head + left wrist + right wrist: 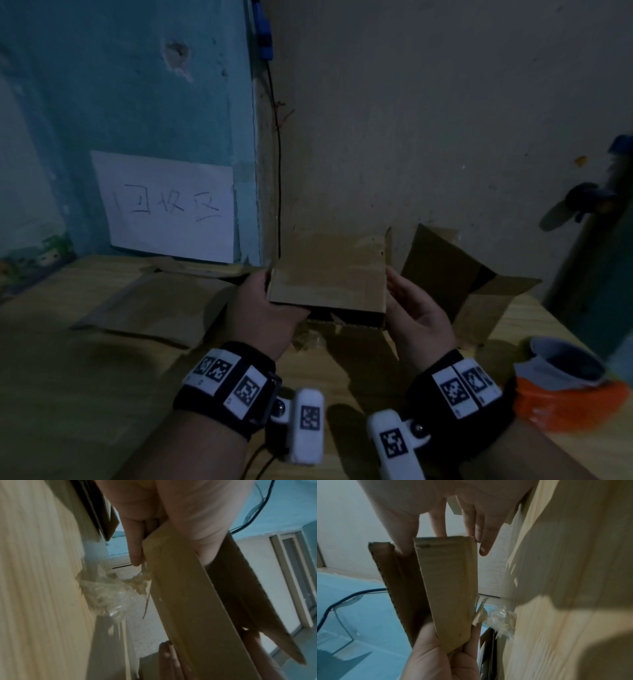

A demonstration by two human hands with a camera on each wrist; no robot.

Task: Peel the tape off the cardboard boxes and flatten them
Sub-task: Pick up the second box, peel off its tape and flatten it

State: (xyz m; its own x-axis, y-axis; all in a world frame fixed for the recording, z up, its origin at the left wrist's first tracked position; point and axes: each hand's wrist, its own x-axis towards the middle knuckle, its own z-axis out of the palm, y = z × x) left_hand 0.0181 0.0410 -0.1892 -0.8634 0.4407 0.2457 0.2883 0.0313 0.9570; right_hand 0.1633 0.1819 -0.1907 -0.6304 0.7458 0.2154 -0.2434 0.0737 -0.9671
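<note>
Head view, paper sign (168,209) reading "回收区"

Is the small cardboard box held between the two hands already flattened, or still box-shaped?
Still box-shaped. The small box shows a dark hollow under its top panel, held by the left hand and the right hand.

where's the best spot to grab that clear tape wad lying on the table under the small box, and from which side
Judging from the wrist views, pinch the crumpled tape wad at its raised, puckered top, coming straight down from above. It lies loose on the wooden table, so there is no flat edge to slide under. The small box, gripped by the left hand with the right hand on its other end, hangs over it; lift that aside first.
</note>
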